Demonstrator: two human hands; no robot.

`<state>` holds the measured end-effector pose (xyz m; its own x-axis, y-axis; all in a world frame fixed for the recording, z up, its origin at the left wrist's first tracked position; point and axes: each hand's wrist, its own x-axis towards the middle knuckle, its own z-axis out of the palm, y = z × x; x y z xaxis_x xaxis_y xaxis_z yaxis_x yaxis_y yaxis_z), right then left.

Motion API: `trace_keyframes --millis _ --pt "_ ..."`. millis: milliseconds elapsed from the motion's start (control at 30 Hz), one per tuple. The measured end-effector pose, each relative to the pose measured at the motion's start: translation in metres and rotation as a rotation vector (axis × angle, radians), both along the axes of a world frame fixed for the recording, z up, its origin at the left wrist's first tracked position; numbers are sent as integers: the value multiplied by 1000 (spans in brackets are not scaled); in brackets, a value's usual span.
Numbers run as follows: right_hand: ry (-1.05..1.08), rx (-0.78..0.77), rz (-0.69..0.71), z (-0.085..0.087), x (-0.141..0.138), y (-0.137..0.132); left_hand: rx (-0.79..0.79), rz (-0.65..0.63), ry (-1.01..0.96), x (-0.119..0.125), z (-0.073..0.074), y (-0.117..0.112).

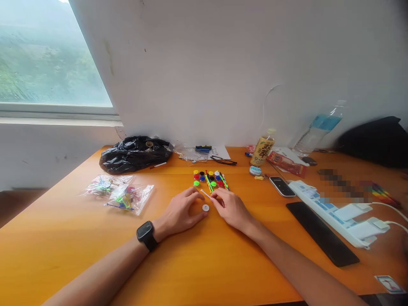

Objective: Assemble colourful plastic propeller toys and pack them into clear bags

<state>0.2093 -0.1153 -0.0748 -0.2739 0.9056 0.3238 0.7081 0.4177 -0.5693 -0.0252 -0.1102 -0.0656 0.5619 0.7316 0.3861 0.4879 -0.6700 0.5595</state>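
Observation:
My right hand (230, 207) pinches a thin white plastic stick (205, 193), which points up and to the left. My left hand (181, 209) is curved with thumb and fingers apart. Its thumb tip is beside a small round white plastic disc (205, 208) with a centre hole; I cannot tell if they touch. Just beyond both hands lies a group of coloured plastic discs, among them a yellow disc (195, 173) and a green disc (196, 183). Green and yellow sticks (209, 182) lie among them, partly hidden by my right hand.
Clear bags of coloured plastic parts (129, 197) lie on the left, before a black plastic bag (135, 154). Glasses (223, 160) lie near the wall. A yellow-labelled bottle (263, 148), a phone (282, 187), a white power strip (334, 214) and a flat black slab (321, 233) occupy the right.

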Motion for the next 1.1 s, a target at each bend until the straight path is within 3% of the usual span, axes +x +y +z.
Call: trace_keyframes --millis 133,267,500,700,833,967,1100 --pt "105 -66 34 2 -2 -2 75 56 -139 0 4 -1" --pt "243 -83 159 1 -6 -5 74 1 -104 1 1 2" --pt "95 -5 169 11 -2 -9 -3 19 -33 1 -1 2" --pt "116 -370 439 19 11 -3 26 -147 32 2 0 1" --pt "122 -439 556 21 11 -7 12 -118 13 2 -4 3" --pt "200 -421 531 22 10 -5 -44 -129 -21 0 -1 3" --pt "327 -455 357 13 9 3 -149 -118 -95 -2 3 4"
